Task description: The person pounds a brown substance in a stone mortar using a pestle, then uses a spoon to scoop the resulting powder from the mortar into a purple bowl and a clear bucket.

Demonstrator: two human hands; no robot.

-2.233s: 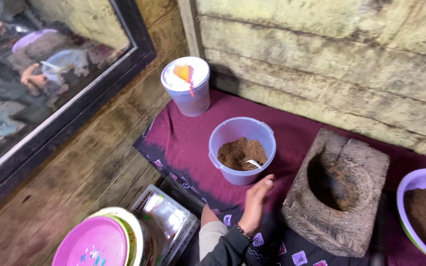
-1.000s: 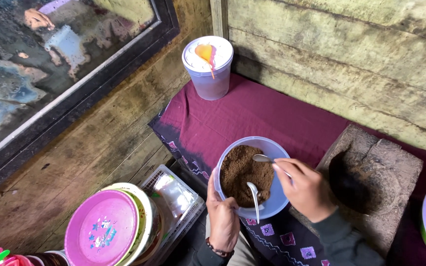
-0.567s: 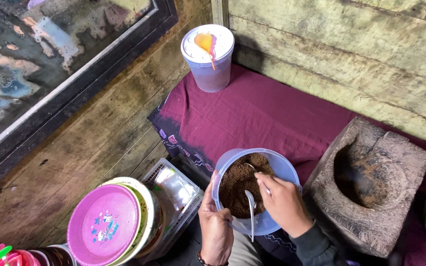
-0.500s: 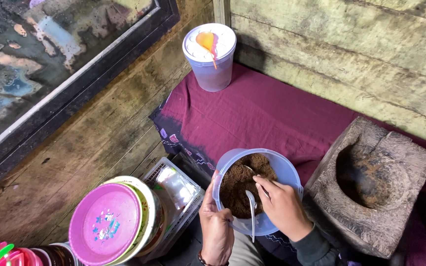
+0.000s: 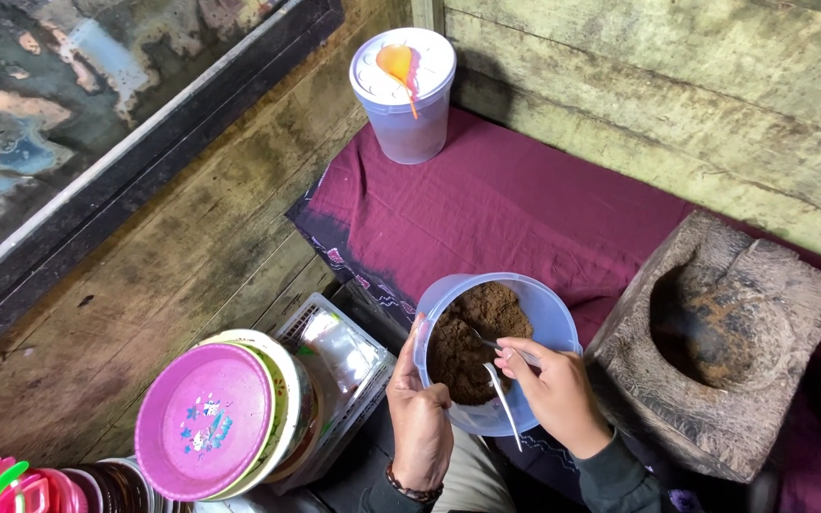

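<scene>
Over maroon cloth [image 5: 515, 204], left hand [image 5: 420, 413] steadying tub [image 5: 544, 309], right hand [image 5: 553, 394] spooning powder [image 5: 472, 337]

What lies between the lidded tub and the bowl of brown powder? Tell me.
Head view: only bare maroon cloth lies between the lidded tub and the bowl; nothing stands on that stretch.

Lidded white plastic tub [image 5: 403, 93] with orange-pink lid label, standing on maroon cloth [image 5: 515, 209] by the wall.

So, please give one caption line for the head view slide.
Left hand steadies a translucent plastic tub of brown powder while right hand works metal spoons.
</scene>
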